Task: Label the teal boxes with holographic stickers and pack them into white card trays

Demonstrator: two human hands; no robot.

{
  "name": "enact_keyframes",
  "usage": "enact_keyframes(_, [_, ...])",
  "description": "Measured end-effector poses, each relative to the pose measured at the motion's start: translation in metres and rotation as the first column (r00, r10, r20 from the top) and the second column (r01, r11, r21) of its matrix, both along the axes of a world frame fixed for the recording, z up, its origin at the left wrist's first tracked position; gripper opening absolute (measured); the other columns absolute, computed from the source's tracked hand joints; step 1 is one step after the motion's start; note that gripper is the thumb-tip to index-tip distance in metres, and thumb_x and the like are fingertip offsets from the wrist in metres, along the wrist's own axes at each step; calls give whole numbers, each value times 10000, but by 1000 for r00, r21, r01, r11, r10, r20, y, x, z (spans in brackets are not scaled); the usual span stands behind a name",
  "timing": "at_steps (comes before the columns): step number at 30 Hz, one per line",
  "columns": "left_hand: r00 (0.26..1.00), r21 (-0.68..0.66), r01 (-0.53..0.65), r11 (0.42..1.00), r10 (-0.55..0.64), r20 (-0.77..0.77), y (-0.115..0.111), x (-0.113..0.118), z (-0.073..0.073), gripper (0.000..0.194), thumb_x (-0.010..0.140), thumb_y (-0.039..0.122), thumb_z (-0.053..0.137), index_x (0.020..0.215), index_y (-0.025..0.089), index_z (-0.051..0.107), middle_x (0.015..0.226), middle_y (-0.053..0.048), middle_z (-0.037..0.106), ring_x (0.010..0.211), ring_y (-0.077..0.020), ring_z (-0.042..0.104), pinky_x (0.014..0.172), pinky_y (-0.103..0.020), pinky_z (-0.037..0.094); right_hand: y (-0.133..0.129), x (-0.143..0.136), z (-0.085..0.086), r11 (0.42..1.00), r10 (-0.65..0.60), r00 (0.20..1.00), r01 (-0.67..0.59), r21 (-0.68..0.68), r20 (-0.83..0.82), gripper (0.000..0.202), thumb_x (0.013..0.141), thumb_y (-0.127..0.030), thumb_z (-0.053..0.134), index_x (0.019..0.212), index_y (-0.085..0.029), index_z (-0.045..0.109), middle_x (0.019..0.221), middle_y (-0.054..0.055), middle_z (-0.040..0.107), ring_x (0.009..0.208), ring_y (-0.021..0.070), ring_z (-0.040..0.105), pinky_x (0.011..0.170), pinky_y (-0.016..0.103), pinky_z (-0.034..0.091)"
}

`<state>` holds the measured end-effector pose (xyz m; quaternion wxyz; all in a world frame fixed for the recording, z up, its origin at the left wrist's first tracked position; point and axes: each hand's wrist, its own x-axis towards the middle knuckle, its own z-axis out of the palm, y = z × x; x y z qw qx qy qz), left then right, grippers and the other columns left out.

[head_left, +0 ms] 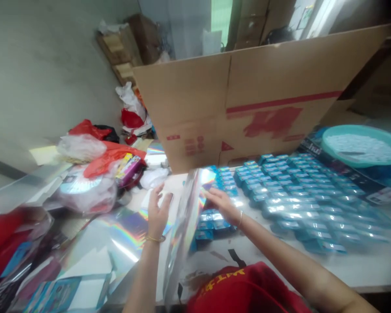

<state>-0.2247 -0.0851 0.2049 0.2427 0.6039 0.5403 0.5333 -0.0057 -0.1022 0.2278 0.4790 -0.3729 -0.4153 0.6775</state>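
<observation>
A shiny rainbow-reflecting sheet (185, 213), maybe several together, stands on edge between my hands and is blurred by motion. My right hand (224, 203) pinches its upper right side, thumb and fingers closed on it. To the left of the sheet, my left hand (158, 211) is raised with thumb and fingers apart, holding nothing. Under and beside that hand lie white paper and another holographic sheet (117, 237). Small blue boxes (211, 221) stand on the white table (215, 256) just behind and below my right hand.
Rows of small blue boxes (299, 195) cover the table's right side. Behind them rises a large cardboard box (195, 95). A turquoise basin (329, 150) of small white pieces is at far right. Plastic bags (87, 191) and blue printed cards (57, 293) crowd the left.
</observation>
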Motion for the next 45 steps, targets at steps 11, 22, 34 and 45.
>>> enact_keyframes(11, [956, -750, -95, 655, 271, 116, -54, 42, -57, 735, 779, 675, 531, 1363, 239, 436, 1517, -111, 341, 1403, -300, 308, 1124, -453, 289, -30, 117, 18, 980, -34, 999, 40, 193, -32, 350, 791, -537, 652, 798, -187, 649, 802, 8, 608, 779, 144, 567, 755, 275, 489])
enact_keyframes(22, [560, -708, 241, 663, 501, 660, -135, 176, -54, 207, 742, 114, 668, 922, 197, 606, 862, 4, 690, 754, -133, 685, 760, -277, 587, -66, 237, -27, 978, -133, 991, 127, 166, 27, 428, 814, -620, 576, 878, -207, 672, 848, 21, 644, 823, 165, 592, 816, 300, 476])
enact_keyframes(34, [542, -391, 421, 819, -573, -615, -104, 246, 166, 132, 889, 258, 535, 918, 190, 645, 861, -35, 683, 752, -140, 618, 671, -227, 473, -90, 293, 56, 679, -159, 783, -355, 642, 601, 417, 912, -501, 485, 1192, -208, 584, 1117, 94, 645, 1030, 211, 596, 931, 384, 455])
enact_keyframes(45, [582, -129, 418, 899, -373, -723, -176, 276, 153, 363, 880, 186, 575, 1237, 208, 514, 933, -52, 674, 809, -145, 620, 730, -263, 486, -92, 268, 55, 352, -291, 820, -388, 852, 493, 225, 964, -293, 455, 821, -176, 583, 704, 22, 622, 656, 141, 526, 658, 276, 373])
